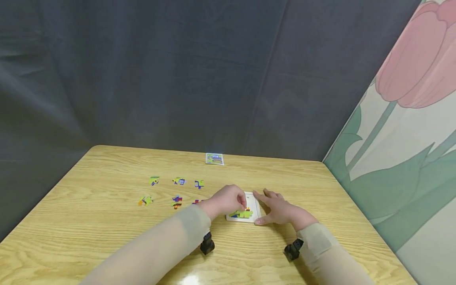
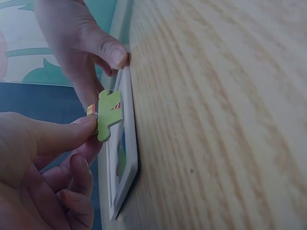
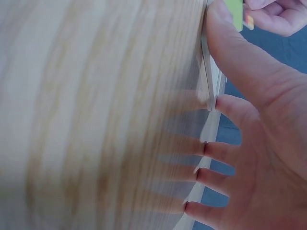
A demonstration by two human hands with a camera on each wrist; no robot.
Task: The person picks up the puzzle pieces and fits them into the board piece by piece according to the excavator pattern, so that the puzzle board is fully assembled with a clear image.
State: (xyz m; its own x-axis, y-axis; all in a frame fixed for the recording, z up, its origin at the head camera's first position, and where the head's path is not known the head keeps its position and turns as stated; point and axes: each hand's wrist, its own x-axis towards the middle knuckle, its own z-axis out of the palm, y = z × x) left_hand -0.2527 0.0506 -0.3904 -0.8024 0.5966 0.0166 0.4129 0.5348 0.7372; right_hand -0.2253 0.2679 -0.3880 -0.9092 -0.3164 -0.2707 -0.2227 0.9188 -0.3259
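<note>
In the left wrist view my left hand [image 2: 45,163] pinches a green jigsaw piece [image 2: 109,115] between thumb and fingers, held tilted just over a white puzzle tray [image 2: 129,158]. The head view has the left hand [image 1: 228,201] above the tray [image 1: 253,202], where green and blue puzzle parts lie at the near left. Along the tray's right side rests my right hand [image 1: 279,208], thumb and forefinger at its edge. Its fingers are spread and touch the table in the right wrist view, where that hand [image 3: 268,115] stands beside the tray edge [image 3: 207,72].
Loose jigsaw pieces lie left of the tray, among them a green one [image 1: 154,181], a blue-and-yellow one [image 1: 179,181] and an orange-green one [image 1: 146,201]. Towards the back of the wooden table [image 1: 117,170] lies a picture card [image 1: 214,158]. A dark curtain [image 1: 178,79] hangs behind.
</note>
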